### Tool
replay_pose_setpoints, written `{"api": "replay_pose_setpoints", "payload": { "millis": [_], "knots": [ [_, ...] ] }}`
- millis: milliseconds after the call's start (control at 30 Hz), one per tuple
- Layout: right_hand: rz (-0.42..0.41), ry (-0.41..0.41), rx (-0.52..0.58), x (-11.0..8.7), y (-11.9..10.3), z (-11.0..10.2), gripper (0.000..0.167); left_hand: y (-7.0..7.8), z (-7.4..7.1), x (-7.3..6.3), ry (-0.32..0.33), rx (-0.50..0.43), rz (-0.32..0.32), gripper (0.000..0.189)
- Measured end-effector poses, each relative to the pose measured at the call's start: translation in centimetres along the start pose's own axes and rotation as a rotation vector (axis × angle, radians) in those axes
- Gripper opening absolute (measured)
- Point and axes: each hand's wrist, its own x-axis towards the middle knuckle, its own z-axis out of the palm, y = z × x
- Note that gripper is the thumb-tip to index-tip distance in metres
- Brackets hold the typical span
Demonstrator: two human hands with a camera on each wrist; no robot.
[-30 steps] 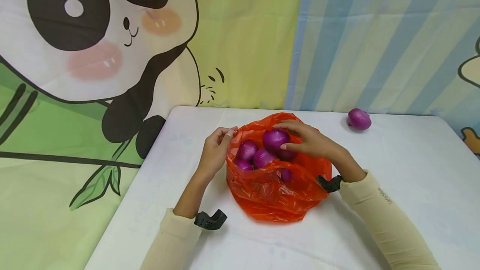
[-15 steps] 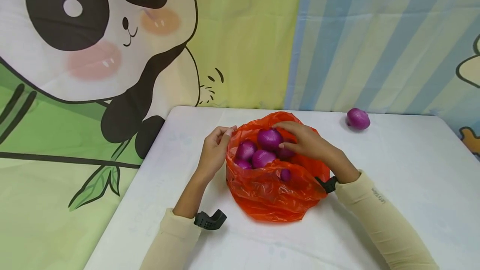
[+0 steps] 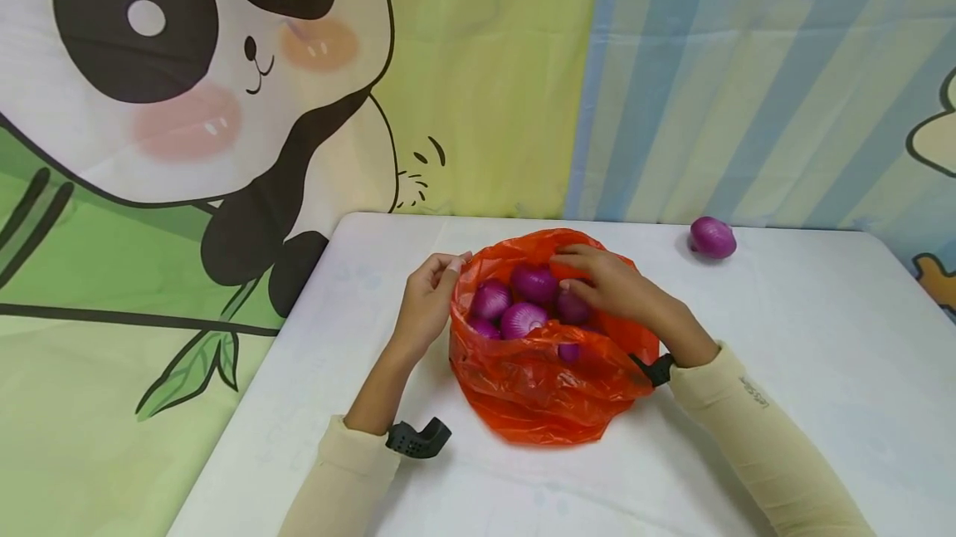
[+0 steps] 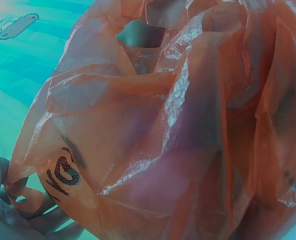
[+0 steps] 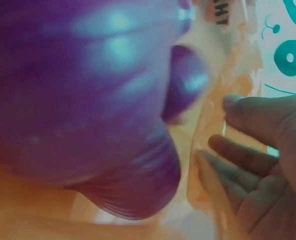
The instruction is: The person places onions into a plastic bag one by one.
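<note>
An orange-red plastic bag (image 3: 553,404) stands with its mouth open on the white table, several purple onions (image 3: 523,319) inside. At the bag's left rim my left hand (image 3: 427,300) pinches the plastic between thumb and fingers; in the left wrist view the crumpled bag (image 4: 138,165) fills most of the picture. My right hand (image 3: 623,284) is over the right side of the mouth, close to an onion (image 3: 573,307), with nothing gripped. In the right wrist view its thumb and fingers (image 5: 248,155) are spread apart beside the bag's wall, near large onions (image 5: 88,100).
One loose onion (image 3: 713,237) lies near the back right edge of the white table (image 3: 784,338). A cloth printed with a panda (image 3: 224,64) hangs behind the table. Both wrists wear black camera mounts (image 3: 418,439).
The upper onion has left my right fingers and settled lower and further left in the bag. My right hand has shifted slightly with it gone. My left hand keeps its place on the rim.
</note>
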Motion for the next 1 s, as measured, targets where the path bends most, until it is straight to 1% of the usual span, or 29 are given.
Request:
{"api": "replay_pose_setpoints", "payload": {
  "millis": [33,67,200,333,433,500,567,633,667,767,833,900,1000],
  "knots": [
    [0.004,0.015,0.028,-0.2,-0.1,-0.2,0.040,0.0,0.0,0.0,0.003,0.000,0.000,0.026],
    [0.003,0.035,0.058,-0.4,-0.1,-0.4,0.040,-0.5,0.0,0.2,0.006,-0.005,0.008,0.026],
    [0.001,0.126,0.184,-1.3,0.3,-1.2,0.034,-0.3,0.0,0.3,0.012,-0.010,0.006,0.028],
    [-0.002,0.248,0.243,-2.2,1.1,-1.9,0.027,-0.1,0.0,0.3,0.011,-0.012,0.004,0.029],
    [0.007,0.373,0.250,-3.0,1.5,-2.5,0.024,-0.1,0.0,0.2,0.012,-0.008,0.001,0.028],
    [0.015,0.448,0.244,-3.5,1.3,-3.1,0.023,-0.1,0.1,0.2,0.013,-0.004,-0.001,0.027],
    [0.031,0.501,0.223,-3.9,1.1,-3.6,0.022,-0.2,0.0,0.2,0.015,-0.001,-0.001,0.026],
    [0.051,0.533,0.209,-4.4,1.0,-4.0,0.020,-0.4,0.0,0.2,0.015,0.002,0.000,0.026],
    [0.074,0.543,0.193,-4.6,1.3,-4.1,0.020,-0.4,0.0,0.1,0.015,0.003,-0.001,0.025],
    [0.142,0.564,0.167,-5.4,3.4,-3.9,0.024,-0.5,0.0,0.1,0.015,0.002,-0.004,0.025],
    [0.187,0.582,0.177,-5.8,5.1,-3.8,0.028,-0.5,0.0,0.1,0.014,0.000,-0.004,0.025],
    [0.242,0.606,0.164,-6.3,6.8,-3.7,0.033,-0.5,0.1,0.1,0.014,-0.004,-0.001,0.025],
    [0.344,0.625,0.148,-6.9,8.7,-3.9,0.038,-0.4,0.1,0.0,0.016,-0.008,-0.001,0.025]
  ]
}}
